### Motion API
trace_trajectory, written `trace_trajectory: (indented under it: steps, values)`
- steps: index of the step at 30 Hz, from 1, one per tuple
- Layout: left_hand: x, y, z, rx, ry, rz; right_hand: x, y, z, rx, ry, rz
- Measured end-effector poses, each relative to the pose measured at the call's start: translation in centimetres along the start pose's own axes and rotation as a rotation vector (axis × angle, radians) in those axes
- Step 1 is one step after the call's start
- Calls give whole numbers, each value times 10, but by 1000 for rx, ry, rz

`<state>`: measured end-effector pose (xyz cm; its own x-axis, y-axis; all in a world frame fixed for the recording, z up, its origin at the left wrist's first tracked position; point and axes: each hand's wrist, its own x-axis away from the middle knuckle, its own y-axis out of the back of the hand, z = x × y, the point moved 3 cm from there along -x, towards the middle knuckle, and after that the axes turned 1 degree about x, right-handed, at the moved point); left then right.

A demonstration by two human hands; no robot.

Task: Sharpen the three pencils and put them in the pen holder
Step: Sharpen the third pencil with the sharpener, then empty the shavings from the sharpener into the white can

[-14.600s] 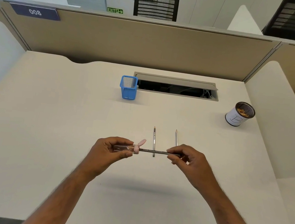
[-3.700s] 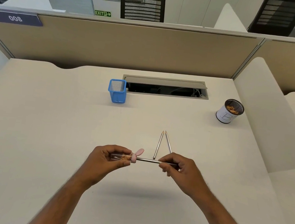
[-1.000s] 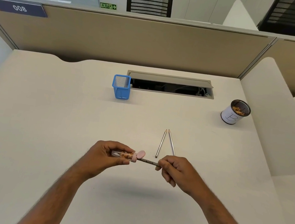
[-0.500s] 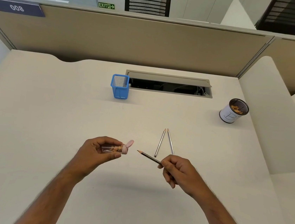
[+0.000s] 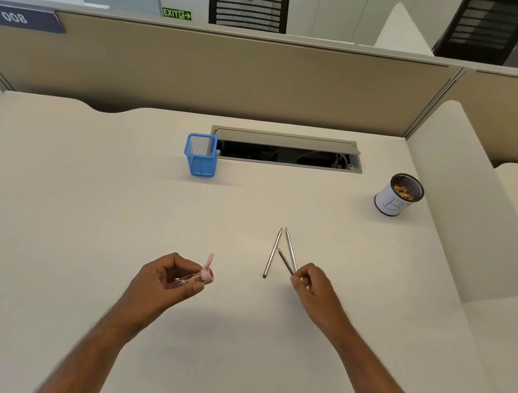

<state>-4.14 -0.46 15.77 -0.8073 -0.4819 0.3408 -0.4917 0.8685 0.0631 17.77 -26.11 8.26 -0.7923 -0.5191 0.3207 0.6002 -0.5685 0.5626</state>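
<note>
Gripping a clear pink-capped sharpener (image 5: 191,280) in the left hand (image 5: 162,284), pinching a dark pencil (image 5: 285,261) in the right hand (image 5: 312,286) above two pencils (image 5: 280,250) on the desk (image 5: 88,209).

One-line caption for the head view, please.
Left hand holds the pink sharpener; right hand lowers a sharpened pencil toward two others on the desk.

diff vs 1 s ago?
Pencil came out of the sharpener; right hand carried it right, over the two pencils on the desk. Left hand still holds the sharpener, drawn slightly left. Blue holder and white cup unmoved.
</note>
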Motion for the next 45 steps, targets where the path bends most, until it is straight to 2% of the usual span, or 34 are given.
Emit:
trace_trajectory:
  steps: [4,8,17,27,32,35,41,45]
  values:
    - [4,-4,4,-66,-11,-4,-25,2,-11,73,-141,-72]
    - [7,-7,8,-95,0,-11,-52,7,-14,209,-181,-121]
    - [9,-12,14,-129,32,-21,-82,2,-2,406,-194,-62]
    - [10,-16,15,-124,67,-32,-82,0,-10,297,-221,-57]
    - [9,-25,11,-130,58,-27,-62,0,-4,172,-139,-84]
    - [9,-32,10,-142,74,-27,-42,-6,19,2,-13,11]
    - [6,-46,4,-128,92,1,16,-21,81,-267,174,351]
    - [1,-51,-3,-131,61,10,33,-18,100,-276,240,395]
